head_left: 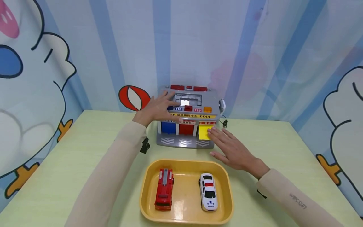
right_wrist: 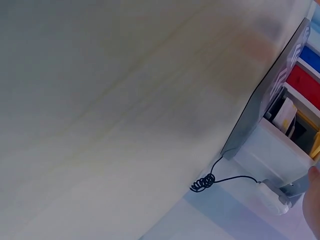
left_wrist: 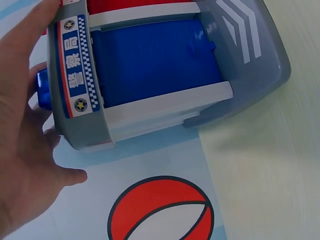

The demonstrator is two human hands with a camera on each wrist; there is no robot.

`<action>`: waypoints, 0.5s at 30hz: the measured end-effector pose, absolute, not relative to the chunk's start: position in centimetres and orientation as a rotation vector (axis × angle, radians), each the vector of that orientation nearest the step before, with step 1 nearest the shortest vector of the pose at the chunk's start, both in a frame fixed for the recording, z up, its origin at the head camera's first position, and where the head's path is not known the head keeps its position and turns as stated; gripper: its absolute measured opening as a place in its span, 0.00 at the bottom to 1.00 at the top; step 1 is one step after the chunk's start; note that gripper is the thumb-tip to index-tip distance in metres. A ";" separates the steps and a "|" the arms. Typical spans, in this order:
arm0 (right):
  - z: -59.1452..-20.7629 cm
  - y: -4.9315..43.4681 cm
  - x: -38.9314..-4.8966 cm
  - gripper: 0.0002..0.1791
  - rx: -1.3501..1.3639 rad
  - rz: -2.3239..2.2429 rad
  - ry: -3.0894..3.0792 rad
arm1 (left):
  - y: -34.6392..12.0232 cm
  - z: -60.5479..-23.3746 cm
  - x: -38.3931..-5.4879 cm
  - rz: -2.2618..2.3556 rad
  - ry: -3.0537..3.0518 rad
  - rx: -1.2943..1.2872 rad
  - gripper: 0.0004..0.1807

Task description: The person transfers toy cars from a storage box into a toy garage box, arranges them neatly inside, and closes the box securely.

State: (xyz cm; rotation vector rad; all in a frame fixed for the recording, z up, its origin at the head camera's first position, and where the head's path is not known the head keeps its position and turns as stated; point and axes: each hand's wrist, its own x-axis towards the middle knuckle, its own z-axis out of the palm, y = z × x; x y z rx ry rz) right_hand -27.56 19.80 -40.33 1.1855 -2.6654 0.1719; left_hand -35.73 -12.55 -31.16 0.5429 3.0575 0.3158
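With fingers spread across it, the left hand (head_left: 158, 109) likely steadies the grey plastic toy emergency station (head_left: 188, 115) on the pale-green table (head_left: 263, 142) while the right hand's (head_left: 231, 151) straightened fingers touch its raised yellow door (head_left: 203, 133).

Lower centre, a yellow tray (head_left: 185, 189) of smooth, glossy plastic catches a bright reflection. In it are a red fire truck (head_left: 164, 189) and a white police car (head_left: 210, 191), both shiny hard plastic. At centre, a toy station (head_left: 195, 116) of smooth grey plastic has a glossy blue door (left_wrist: 157, 60). The counter (head_left: 269, 151) looks smooth and fairly matt; across the top, a backdrop (head_left: 187, 47) resembles softly creased cloth. Lower left, a sleeve (head_left: 112, 170) is matt cloth.
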 end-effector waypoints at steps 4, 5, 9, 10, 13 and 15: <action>-40.4 19.9 -27.6 0.40 1.193 0.161 -2.677 | -12.2 -31.2 -35.7 0.298 3.042 0.567 0.50; -40.4 19.9 -27.6 0.40 1.190 0.159 -2.682 | -12.0 -31.1 -35.7 0.298 3.038 0.569 0.50; -40.6 20.0 -27.7 0.39 1.180 0.160 -2.702 | -11.4 -31.1 -35.6 0.261 3.030 0.567 0.52; -40.7 20.0 -27.8 0.39 1.177 0.160 -2.706 | -11.2 -31.0 -35.6 0.238 3.029 0.564 0.53; -40.9 19.9 -27.9 0.38 1.171 0.157 -2.714 | -10.9 -30.9 -35.5 0.177 3.032 0.549 0.54; -41.1 19.7 -28.0 0.38 1.171 0.162 -2.716 | -10.8 -30.8 -35.4 0.146 3.037 0.541 0.54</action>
